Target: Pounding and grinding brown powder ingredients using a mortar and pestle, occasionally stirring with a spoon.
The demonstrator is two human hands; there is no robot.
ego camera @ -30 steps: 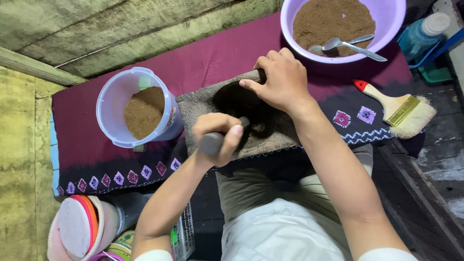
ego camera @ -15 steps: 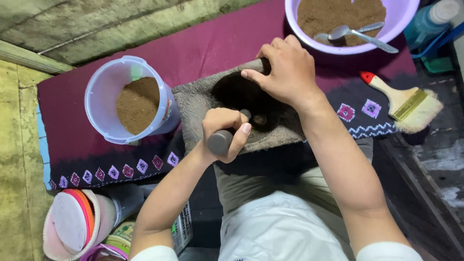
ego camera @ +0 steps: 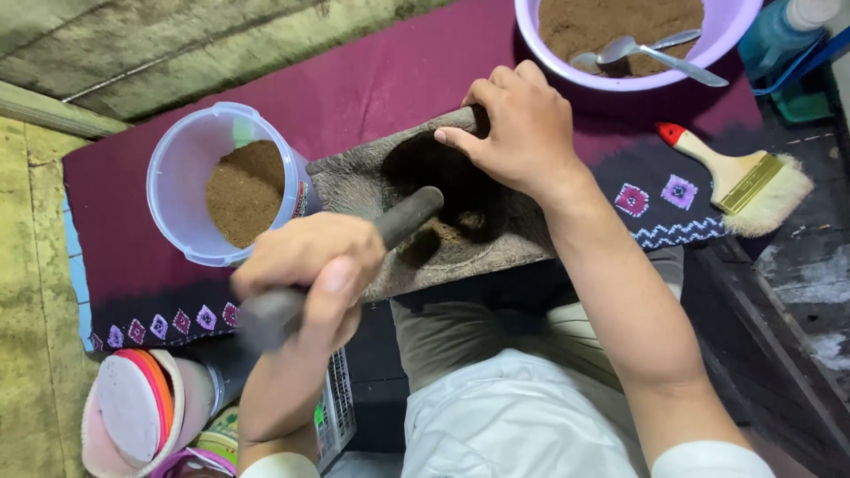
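A grey stone mortar [ego camera: 354, 181] lies on a maroon cloth [ego camera: 354, 88] in front of me, its dark hollow holding a little brown powder. My left hand [ego camera: 305, 270] grips a dark stone pestle [ego camera: 403, 217], lifted and tilted, with its tip at the hollow's near edge. Resting on the mortar's far rim, my right hand [ego camera: 522, 128] has its fingers curled over the edge, steadying the stone.
A clear plastic tub [ego camera: 177, 190] of brown powder stands left of the mortar. A purple bowl [ego camera: 735, 44] with powder and two spoons [ego camera: 646, 51] sits at the back right. A paintbrush [ego camera: 744, 177] lies right. Stacked lids [ego camera: 133, 407] and containers sit at lower left.
My left hand has pulled the pestle up and toward me, out of the hollow. The right hand stays on the mortar's rim.
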